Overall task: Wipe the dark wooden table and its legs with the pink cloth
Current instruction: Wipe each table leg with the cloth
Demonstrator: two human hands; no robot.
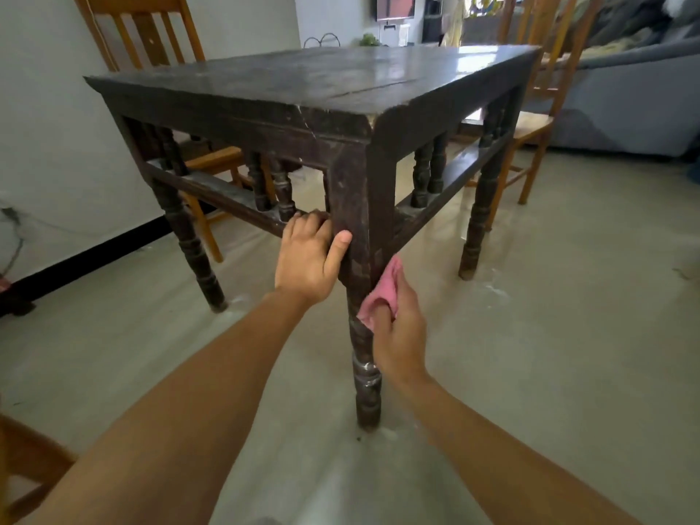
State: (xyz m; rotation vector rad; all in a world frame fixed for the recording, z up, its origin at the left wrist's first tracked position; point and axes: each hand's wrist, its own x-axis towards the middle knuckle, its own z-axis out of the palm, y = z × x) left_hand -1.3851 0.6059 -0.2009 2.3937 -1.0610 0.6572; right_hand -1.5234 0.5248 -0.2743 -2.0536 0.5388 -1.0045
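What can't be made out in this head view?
Head view:
- Left hand fingertips: curled out of sight beside the near leg.
- Right hand fingers: under the pink cloth.
- Chair, lower left: cut off by the frame edge.
- Screen on the far wall: cut by the top edge, blurred.

Looks out from a head-worn wide-angle camera, set low, just above the top of the dark wooden table (pixel 322 75). Faces forward and down, square onto the near corner leg (pixel 365 373). Sits close, at arm's reach, with left hand (pixel 308 259) and right hand (pixel 397 327) mid-frame. Takes in floor (pixel 549 335), chairs (pixel 151 36) and sofa (pixel 625 100) beyond.
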